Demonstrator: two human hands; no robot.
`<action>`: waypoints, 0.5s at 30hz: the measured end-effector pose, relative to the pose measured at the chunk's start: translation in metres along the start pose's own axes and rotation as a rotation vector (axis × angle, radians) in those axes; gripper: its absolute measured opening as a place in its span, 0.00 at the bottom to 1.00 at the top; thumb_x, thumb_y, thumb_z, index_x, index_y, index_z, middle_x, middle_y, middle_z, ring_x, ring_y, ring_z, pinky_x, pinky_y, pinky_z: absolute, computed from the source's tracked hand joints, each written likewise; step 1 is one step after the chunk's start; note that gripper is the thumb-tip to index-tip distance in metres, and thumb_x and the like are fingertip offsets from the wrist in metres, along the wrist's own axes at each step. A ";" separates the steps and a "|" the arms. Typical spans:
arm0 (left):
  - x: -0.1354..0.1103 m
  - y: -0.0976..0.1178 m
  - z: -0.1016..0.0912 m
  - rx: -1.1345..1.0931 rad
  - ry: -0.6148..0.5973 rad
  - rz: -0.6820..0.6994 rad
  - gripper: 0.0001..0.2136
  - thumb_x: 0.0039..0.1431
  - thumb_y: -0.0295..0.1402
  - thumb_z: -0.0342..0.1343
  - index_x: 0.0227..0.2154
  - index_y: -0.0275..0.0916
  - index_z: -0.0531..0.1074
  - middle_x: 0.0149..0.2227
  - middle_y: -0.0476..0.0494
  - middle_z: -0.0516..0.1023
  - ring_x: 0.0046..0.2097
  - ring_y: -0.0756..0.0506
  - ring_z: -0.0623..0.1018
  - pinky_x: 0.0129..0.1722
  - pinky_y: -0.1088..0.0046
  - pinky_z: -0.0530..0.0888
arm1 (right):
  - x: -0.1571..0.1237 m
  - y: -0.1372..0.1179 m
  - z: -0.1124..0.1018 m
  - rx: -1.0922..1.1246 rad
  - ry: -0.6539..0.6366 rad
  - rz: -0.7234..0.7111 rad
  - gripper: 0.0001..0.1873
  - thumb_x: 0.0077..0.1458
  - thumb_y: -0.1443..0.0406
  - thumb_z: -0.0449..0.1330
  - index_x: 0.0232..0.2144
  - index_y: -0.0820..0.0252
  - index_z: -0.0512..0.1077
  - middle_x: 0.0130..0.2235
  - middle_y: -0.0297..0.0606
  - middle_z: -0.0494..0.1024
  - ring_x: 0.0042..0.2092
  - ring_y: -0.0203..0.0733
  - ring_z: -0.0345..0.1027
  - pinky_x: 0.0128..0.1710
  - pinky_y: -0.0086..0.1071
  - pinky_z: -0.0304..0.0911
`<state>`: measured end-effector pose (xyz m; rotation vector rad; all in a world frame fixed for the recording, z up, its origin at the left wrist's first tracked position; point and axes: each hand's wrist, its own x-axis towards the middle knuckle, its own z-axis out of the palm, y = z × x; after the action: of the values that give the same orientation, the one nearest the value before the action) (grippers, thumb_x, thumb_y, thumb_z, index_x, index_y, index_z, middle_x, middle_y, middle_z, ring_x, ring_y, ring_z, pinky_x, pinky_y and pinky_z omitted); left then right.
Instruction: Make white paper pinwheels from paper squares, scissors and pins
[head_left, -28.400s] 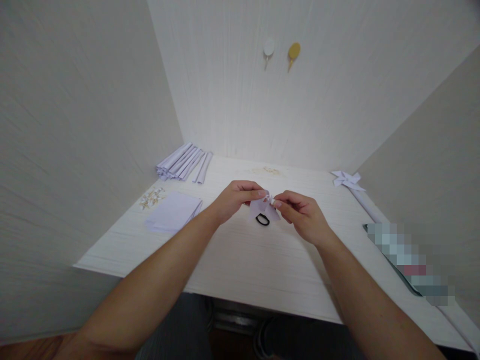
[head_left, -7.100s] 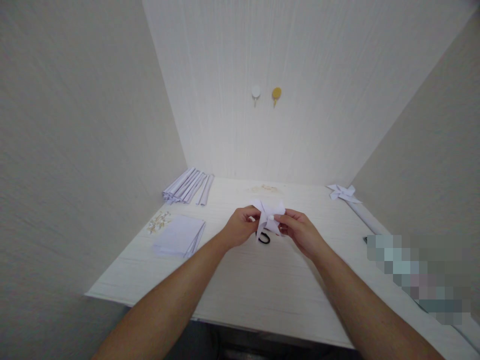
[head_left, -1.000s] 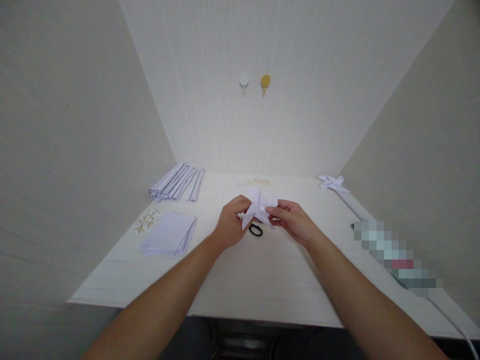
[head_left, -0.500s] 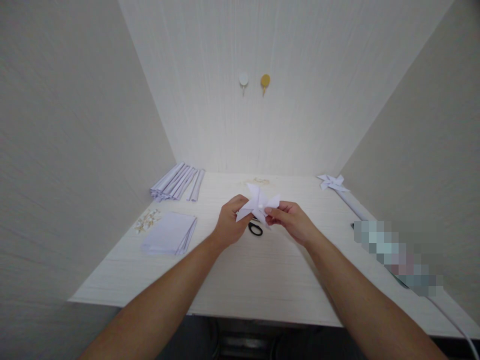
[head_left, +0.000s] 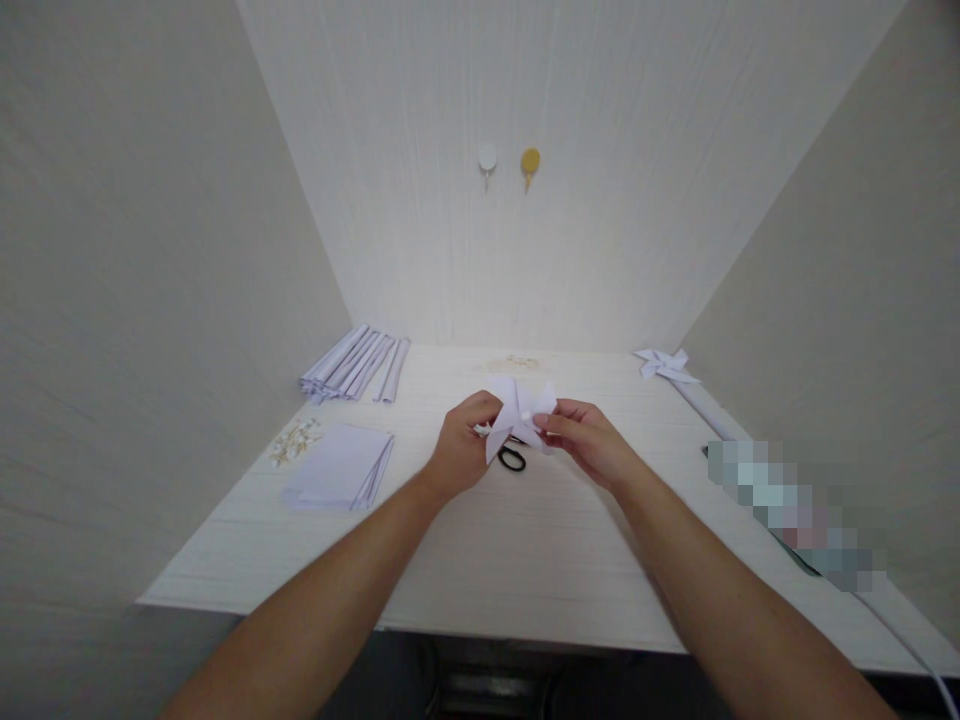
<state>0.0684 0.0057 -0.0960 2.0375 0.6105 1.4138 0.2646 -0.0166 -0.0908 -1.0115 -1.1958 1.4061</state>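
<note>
A white paper pinwheel [head_left: 516, 413] with a small white pin at its centre is held above the middle of the white table [head_left: 525, 560]. My left hand [head_left: 461, 447] grips it from the left and behind, fingers curled. From the right, my right hand [head_left: 589, 440] pinches it near the centre. Black scissors [head_left: 511, 459] lie on the table right under the pinwheel, mostly hidden by it.
A stack of flat white sheets [head_left: 337, 467] and a heap of small pins [head_left: 292, 441] lie at the left. Folded paper strips [head_left: 356, 362] sit at the back left. A finished pinwheel on a paper stick [head_left: 664, 365] lies at the right. Two wall hooks [head_left: 508, 160] hang above.
Over the last second the pinwheel turned and tilted slightly between my fingers; both hands stayed in about the same place above the scissors.
</note>
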 end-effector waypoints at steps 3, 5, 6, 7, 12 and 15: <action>0.000 0.001 0.000 -0.001 0.000 -0.007 0.12 0.60 0.39 0.63 0.26 0.37 0.75 0.28 0.45 0.73 0.32 0.47 0.71 0.32 0.71 0.67 | 0.000 0.000 0.000 -0.004 0.005 -0.020 0.17 0.40 0.54 0.75 0.23 0.61 0.78 0.25 0.32 0.75 0.29 0.35 0.64 0.34 0.32 0.58; 0.000 0.002 -0.001 -0.004 0.002 -0.015 0.12 0.60 0.39 0.63 0.26 0.37 0.75 0.28 0.45 0.74 0.32 0.47 0.71 0.33 0.71 0.67 | -0.001 0.000 0.001 -0.002 -0.001 -0.013 0.17 0.41 0.53 0.74 0.24 0.60 0.78 0.26 0.33 0.76 0.29 0.35 0.64 0.34 0.32 0.58; 0.000 0.002 -0.001 -0.003 0.003 -0.020 0.12 0.60 0.39 0.63 0.25 0.37 0.75 0.29 0.45 0.73 0.32 0.47 0.71 0.33 0.71 0.67 | -0.002 0.000 0.002 -0.002 -0.009 -0.006 0.17 0.41 0.53 0.74 0.25 0.60 0.78 0.26 0.33 0.76 0.29 0.35 0.64 0.33 0.32 0.58; 0.001 0.002 -0.001 -0.002 0.006 -0.023 0.12 0.60 0.38 0.63 0.25 0.37 0.75 0.28 0.45 0.73 0.32 0.47 0.71 0.33 0.71 0.67 | -0.002 -0.001 0.002 -0.005 -0.017 -0.003 0.17 0.41 0.53 0.74 0.26 0.60 0.79 0.26 0.33 0.77 0.29 0.35 0.64 0.33 0.33 0.58; 0.001 0.004 0.001 0.025 0.026 -0.045 0.09 0.58 0.30 0.61 0.22 0.37 0.74 0.26 0.48 0.71 0.31 0.49 0.70 0.31 0.73 0.67 | -0.002 0.000 0.002 -0.015 -0.009 -0.023 0.16 0.40 0.54 0.75 0.26 0.59 0.79 0.28 0.34 0.79 0.30 0.36 0.67 0.35 0.33 0.60; 0.000 0.005 0.004 0.034 0.086 -0.109 0.08 0.55 0.22 0.57 0.23 0.37 0.74 0.26 0.50 0.71 0.30 0.50 0.71 0.31 0.75 0.66 | -0.001 0.000 0.001 0.036 0.004 0.004 0.18 0.43 0.52 0.73 0.30 0.58 0.79 0.32 0.36 0.80 0.34 0.39 0.70 0.37 0.34 0.64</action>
<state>0.0721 0.0017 -0.0933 1.9463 0.7754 1.4411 0.2637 -0.0175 -0.0904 -0.9917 -1.1626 1.4236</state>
